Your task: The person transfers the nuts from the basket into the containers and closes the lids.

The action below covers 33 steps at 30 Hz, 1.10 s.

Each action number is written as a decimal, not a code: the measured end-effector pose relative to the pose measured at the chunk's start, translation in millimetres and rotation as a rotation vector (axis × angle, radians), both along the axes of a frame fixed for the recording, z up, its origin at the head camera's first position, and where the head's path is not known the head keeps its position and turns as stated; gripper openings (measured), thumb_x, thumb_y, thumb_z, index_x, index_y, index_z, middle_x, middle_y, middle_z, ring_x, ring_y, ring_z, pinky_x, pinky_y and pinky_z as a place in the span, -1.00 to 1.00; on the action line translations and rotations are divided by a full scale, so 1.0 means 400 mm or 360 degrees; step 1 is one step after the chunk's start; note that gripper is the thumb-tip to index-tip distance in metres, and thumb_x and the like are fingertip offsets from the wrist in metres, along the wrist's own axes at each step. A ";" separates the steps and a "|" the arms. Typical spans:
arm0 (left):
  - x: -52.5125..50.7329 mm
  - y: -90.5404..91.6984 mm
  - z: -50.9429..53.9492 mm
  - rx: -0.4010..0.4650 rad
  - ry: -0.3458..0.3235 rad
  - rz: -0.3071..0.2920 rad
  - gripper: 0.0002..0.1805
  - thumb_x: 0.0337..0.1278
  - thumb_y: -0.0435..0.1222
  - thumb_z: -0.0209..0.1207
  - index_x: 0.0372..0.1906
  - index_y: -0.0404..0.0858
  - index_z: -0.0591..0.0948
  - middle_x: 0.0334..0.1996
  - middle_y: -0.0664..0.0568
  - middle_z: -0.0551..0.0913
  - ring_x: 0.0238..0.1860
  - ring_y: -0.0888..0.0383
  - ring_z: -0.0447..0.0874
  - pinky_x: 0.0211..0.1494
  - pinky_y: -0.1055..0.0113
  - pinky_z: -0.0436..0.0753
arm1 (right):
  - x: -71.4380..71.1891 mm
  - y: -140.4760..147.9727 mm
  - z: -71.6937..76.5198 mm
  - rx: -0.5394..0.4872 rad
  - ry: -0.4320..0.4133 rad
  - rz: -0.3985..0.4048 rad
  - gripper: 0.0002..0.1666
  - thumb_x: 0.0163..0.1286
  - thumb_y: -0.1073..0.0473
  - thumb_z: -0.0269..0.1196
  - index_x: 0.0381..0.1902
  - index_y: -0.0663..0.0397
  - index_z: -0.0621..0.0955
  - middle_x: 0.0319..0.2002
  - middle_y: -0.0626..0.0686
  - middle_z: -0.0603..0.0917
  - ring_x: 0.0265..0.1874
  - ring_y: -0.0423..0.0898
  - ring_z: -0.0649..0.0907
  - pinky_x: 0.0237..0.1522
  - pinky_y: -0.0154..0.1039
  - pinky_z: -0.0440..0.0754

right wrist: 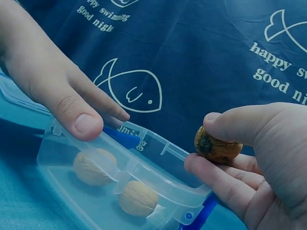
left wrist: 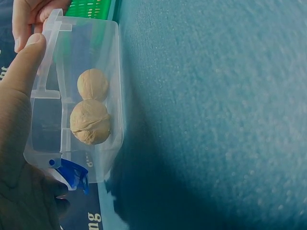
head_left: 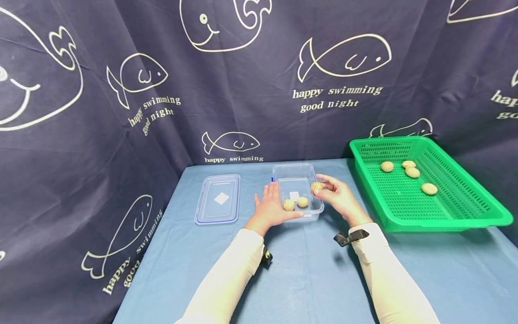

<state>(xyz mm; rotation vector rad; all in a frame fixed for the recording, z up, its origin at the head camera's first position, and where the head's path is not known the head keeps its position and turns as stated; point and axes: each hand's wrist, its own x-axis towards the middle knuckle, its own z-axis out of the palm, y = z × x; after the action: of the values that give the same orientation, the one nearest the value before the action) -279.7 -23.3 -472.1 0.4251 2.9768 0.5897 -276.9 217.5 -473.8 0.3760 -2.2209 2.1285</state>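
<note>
My right hand pinches a walnut between thumb and fingers, over the right rim of a clear plastic box. A dark patch shows on that walnut's shell in the right wrist view. Two more walnuts lie side by side at the near end of the box; one walnut sits close to the left wall, the other walnut to its right. My left hand rests against the near left corner, its fingers straight along the left side and its thumb stretched along the front rim.
The box's lid, clear with a blue seal, lies flat on the blue cloth at left. At right stands a green plastic basket with several walnuts in it. A dark printed curtain hangs behind the table.
</note>
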 end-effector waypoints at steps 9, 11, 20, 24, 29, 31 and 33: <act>0.000 0.003 0.003 0.0029 0.0033 -0.0004 0.51 -0.28 0.51 0.30 0.64 -0.25 -0.12 0.63 -0.12 -0.03 0.63 -0.04 -0.19 0.51 -0.33 -0.10 | 0.002 -0.003 0.005 0.0063 0.0030 -0.0030 -0.30 0.38 0.42 0.29 0.42 0.46 0.32 0.00 0.45 0.63 -0.23 -0.30 0.73 -0.09 -0.38 0.68; 0.001 0.003 0.006 0.0038 0.0025 -0.0005 0.51 -0.27 0.51 0.31 0.64 -0.24 -0.13 0.63 -0.12 -0.04 0.63 -0.03 -0.20 0.51 -0.33 -0.11 | 0.003 -0.004 0.008 0.0071 0.0028 -0.0032 -0.30 0.38 0.44 0.28 0.42 0.46 0.32 0.02 0.47 0.63 -0.22 -0.30 0.73 -0.09 -0.38 0.68; 0.000 0.001 0.002 0.0027 0.0026 -0.0003 0.51 -0.27 0.51 0.30 0.64 -0.25 -0.13 0.63 -0.12 -0.04 0.63 -0.04 -0.20 0.51 -0.32 -0.11 | 0.007 -0.007 0.022 0.0001 0.0038 -0.0029 -0.34 0.46 0.39 0.22 0.44 0.44 0.30 0.23 0.58 0.46 -0.12 -0.27 0.72 -0.07 -0.28 0.70; 0.003 0.001 0.002 0.0021 0.0012 -0.0007 0.52 -0.26 0.52 0.29 0.64 -0.24 -0.15 0.63 -0.12 -0.06 0.63 -0.04 -0.22 0.51 -0.31 -0.11 | 0.013 -0.007 0.038 0.0042 0.0062 -0.0100 -0.39 0.51 0.29 0.19 0.42 0.42 0.34 0.27 0.57 0.43 -0.08 -0.32 0.69 -0.12 -0.15 0.74; 0.003 -0.001 0.006 0.0044 -0.0011 -0.0005 0.51 -0.26 0.50 0.31 0.64 -0.26 -0.14 0.63 -0.13 -0.06 0.63 -0.04 -0.22 0.52 -0.31 -0.14 | 0.018 -0.001 0.058 0.0099 0.0080 -0.0127 -0.41 0.53 0.25 0.18 0.41 0.40 0.35 0.25 0.56 0.47 -0.06 -0.31 0.68 -0.11 -0.09 0.73; 0.003 -0.002 0.006 0.0043 -0.0014 -0.0003 0.51 -0.26 0.50 0.31 0.64 -0.26 -0.14 0.63 -0.13 -0.06 0.63 -0.04 -0.22 0.52 -0.31 -0.14 | 0.021 0.003 0.070 0.0140 0.0090 -0.0131 -0.41 0.54 0.23 0.18 0.42 0.38 0.36 0.24 0.52 0.49 -0.06 -0.33 0.67 -0.09 -0.12 0.73; 0.003 -0.001 0.003 0.0032 -0.0016 -0.0001 0.52 -0.27 0.52 0.30 0.64 -0.24 -0.15 0.63 -0.12 -0.07 0.63 -0.03 -0.22 0.52 -0.30 -0.15 | 0.026 0.006 0.086 0.0178 0.0114 -0.0134 -0.42 0.54 0.24 0.18 0.41 0.37 0.37 0.21 0.45 0.55 -0.08 -0.36 0.67 -0.10 -0.17 0.73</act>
<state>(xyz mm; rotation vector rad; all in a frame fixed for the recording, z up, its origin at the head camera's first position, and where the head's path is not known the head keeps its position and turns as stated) -278.7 -23.8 -470.7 0.4237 2.9633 0.6201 -266.6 219.7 -439.4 0.3513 -2.2793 1.9247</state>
